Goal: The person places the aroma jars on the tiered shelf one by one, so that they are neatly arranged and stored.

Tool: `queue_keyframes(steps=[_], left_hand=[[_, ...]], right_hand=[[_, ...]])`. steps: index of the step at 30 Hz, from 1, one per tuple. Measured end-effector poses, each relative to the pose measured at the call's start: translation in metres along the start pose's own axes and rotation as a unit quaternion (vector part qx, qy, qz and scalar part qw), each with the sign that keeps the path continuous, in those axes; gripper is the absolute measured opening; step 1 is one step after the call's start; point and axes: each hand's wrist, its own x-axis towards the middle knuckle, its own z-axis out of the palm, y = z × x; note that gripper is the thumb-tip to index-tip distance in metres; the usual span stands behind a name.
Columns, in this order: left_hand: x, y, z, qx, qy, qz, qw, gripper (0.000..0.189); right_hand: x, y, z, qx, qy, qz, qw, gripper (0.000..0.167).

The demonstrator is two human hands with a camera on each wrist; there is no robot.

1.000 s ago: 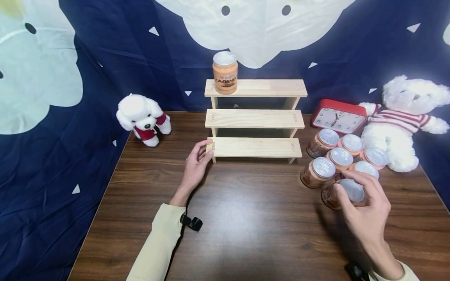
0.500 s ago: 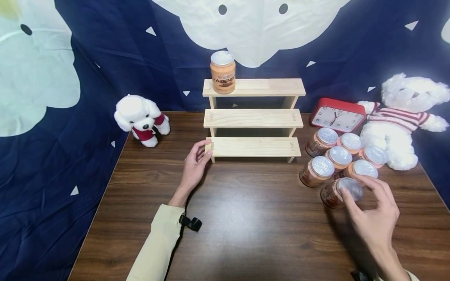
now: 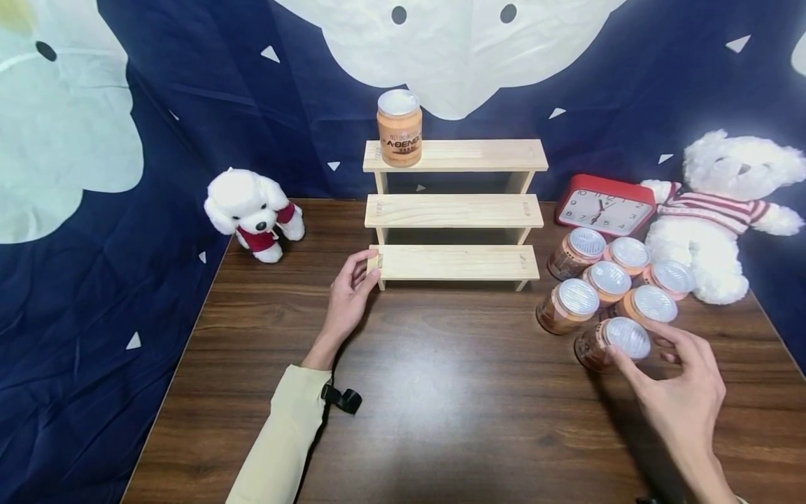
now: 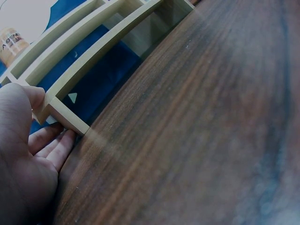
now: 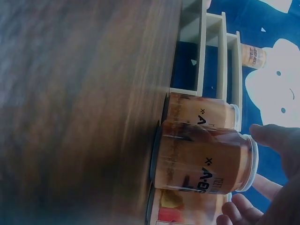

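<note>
My left hand (image 3: 349, 290) holds the left end of the bottom step of a pale three-step wooden shelf (image 3: 456, 262), thumb in front; in the left wrist view its fingers reach behind the end leg. An orange-brown jar (image 3: 401, 140) with a silvery lid stands upright on the top step's left end. At the right, my right hand (image 3: 683, 381) is spread around the lid of the nearest jar (image 5: 206, 159), thumb on one side and fingers on the other. Whether they press on it is hard to tell. That jar stands on the table.
Several similar jars (image 3: 609, 278) cluster just behind the nearest one. Behind them sit a red clock (image 3: 604, 205) and a white teddy bear (image 3: 699, 238). A white toy dog (image 3: 255, 210) sits left of the shelf, and a dark blue curtain (image 3: 252, 119) hangs behind the table.
My right hand has shifted right and come lower around the nearest jar, uncovering more of its lid and the jar behind. My left hand stays on the shelf; the jars have not moved.
</note>
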Motion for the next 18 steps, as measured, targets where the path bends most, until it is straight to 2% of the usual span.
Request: queue_keyframes(steps=[18], left_hand=[[-0.001, 0.0008, -0.0001, -0.004, -0.004, 0.005, 1.0, 0.04]], right_hand=[[-0.0018, -0.0004, 0.0005, -0.044, -0.041, 0.085, 0.9946, 0.069]])
